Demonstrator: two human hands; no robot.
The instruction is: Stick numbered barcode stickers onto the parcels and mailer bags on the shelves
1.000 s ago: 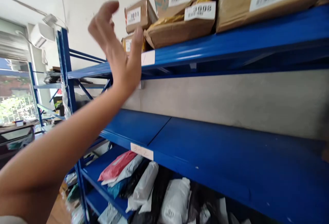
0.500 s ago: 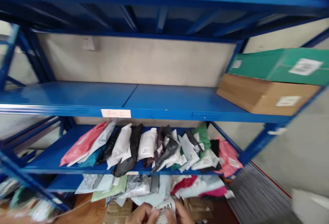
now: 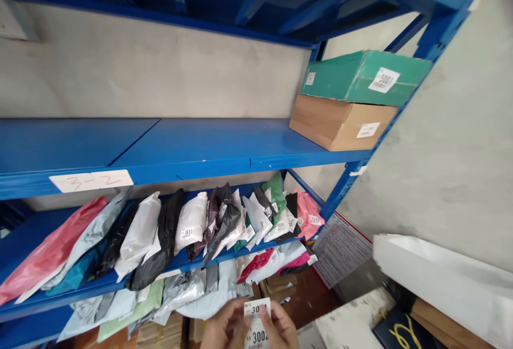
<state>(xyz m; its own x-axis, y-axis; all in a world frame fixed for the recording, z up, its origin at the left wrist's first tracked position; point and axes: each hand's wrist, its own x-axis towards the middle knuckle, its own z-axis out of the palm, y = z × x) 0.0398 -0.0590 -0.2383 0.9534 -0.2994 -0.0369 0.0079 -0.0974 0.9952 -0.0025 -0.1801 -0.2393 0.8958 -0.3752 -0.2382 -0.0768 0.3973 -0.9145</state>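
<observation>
Low in the middle of the head view, my left hand (image 3: 224, 328) and my right hand (image 3: 282, 328) pinch a short strip of white number labels (image 3: 257, 333) between thumbs and fingers. The lower label reads 3002; a thumb partly covers the number on the upper one. Beyond my hands, a blue shelf rack holds a row of bagged parcels, among them a white parcel (image 3: 192, 220), a black parcel (image 3: 158, 242) and a pink parcel (image 3: 308, 214). Several of these parcels carry small number labels.
At the right end of the middle shelf (image 3: 216, 138), a green box (image 3: 360, 77) lies on a brown cardboard box (image 3: 340, 123). A handwritten tag (image 3: 91, 180) marks its edge. More bags, like a light green one (image 3: 132, 311), lie below. A white box (image 3: 436, 263) stands right.
My view has swung right and nearer the rack's right end, bringing more of the right-hand boxes into sight. The label strip stays in both hands and now shows a second number.
</observation>
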